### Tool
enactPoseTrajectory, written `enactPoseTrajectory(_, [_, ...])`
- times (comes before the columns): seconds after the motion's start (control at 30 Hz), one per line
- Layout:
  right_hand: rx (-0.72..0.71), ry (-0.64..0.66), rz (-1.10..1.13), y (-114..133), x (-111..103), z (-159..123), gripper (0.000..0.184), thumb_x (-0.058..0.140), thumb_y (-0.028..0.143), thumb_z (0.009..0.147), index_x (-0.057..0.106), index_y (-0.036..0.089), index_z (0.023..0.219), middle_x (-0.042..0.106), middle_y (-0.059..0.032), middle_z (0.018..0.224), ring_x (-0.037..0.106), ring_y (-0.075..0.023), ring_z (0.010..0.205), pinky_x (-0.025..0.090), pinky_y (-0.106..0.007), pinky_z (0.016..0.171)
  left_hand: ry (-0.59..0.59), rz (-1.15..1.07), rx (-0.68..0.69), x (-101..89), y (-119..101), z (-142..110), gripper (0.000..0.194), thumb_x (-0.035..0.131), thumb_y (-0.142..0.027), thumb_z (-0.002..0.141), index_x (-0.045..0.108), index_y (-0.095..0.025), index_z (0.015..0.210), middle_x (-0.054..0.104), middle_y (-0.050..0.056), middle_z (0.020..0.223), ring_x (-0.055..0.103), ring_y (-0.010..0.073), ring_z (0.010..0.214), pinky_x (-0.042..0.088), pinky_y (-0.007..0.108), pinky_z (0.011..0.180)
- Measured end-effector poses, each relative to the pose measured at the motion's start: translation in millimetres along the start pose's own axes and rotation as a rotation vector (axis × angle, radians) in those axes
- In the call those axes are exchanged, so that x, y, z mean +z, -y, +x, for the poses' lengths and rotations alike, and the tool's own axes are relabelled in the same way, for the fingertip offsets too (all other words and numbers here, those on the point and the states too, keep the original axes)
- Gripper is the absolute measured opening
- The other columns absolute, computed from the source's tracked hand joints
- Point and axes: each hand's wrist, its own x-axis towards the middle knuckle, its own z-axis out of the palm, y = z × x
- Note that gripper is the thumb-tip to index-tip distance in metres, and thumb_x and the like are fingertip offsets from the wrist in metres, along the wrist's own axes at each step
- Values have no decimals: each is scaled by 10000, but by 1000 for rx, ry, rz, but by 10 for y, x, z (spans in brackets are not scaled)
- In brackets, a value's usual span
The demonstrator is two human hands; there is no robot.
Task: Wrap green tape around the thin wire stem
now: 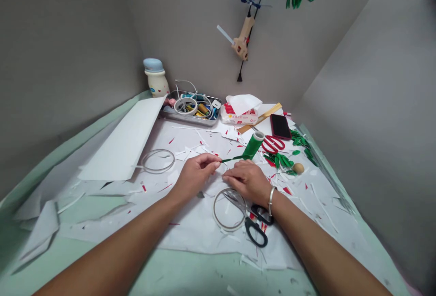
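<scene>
My left hand (pixel 200 171) pinches one end of a thin dark green strip (pixel 235 158) between thumb and fingertips. The strip stretches toward the right, passing just above my right hand (pixel 248 178). The fingers of that hand are curled together, and what they hold, if anything, is hidden. Right behind it a spool of green thread (pixel 252 147) stands tilted on the paper. Below the hands lie a ring of pale wire (pixel 214 212) and black-handled scissors (pixel 256 232), partly under my right wrist.
Red-handled scissors (pixel 273 144), green leaf pieces (pixel 279 160), a wooden ball (pixel 298 168) and a phone (pixel 280 126) lie at right. Behind are a tray of spools (pixel 170 115) and a tissue pack (pixel 238 116). White card (pixel 126 137) lies left; a glue gun (pixel 243 39) hangs above.
</scene>
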Motion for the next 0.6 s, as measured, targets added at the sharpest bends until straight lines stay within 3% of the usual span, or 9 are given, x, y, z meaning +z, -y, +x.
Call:
enactPoseTrajectory(0.17, [-133,-34,-121,99,-57,-1,194,537,297,893,712,214,885,600,-25,680,479,-144,684,297,-305,671,-124,296,160,-12,92,21,161,570,-282,778,690,-184,820,660,24,811,581,154,722,437,274,683])
enactPoseTrajectory(0.33, [-81,-184,-68,45,-150,11,205,541,311,895,723,218,894,551,-16,624,457,-145,647,310,-302,643,43,539,336,1,108,-45,200,486,-187,829,682,-204,866,587,23,824,553,148,757,417,271,696])
enactPoseTrajectory(0.47, [77,-236,107,-66,-160,21,187,557,295,888,719,207,861,580,-10,647,499,-138,660,366,-278,655,206,441,377,25,65,-63,205,488,-184,836,688,-208,874,577,18,812,547,138,768,415,260,710])
enactPoseTrajectory(0.6, [152,-169,177,-155,-112,15,182,553,269,886,718,200,858,622,-16,685,522,-135,663,384,-260,637,205,179,230,11,6,-37,175,536,-269,819,682,-184,865,627,21,827,553,134,736,426,256,686])
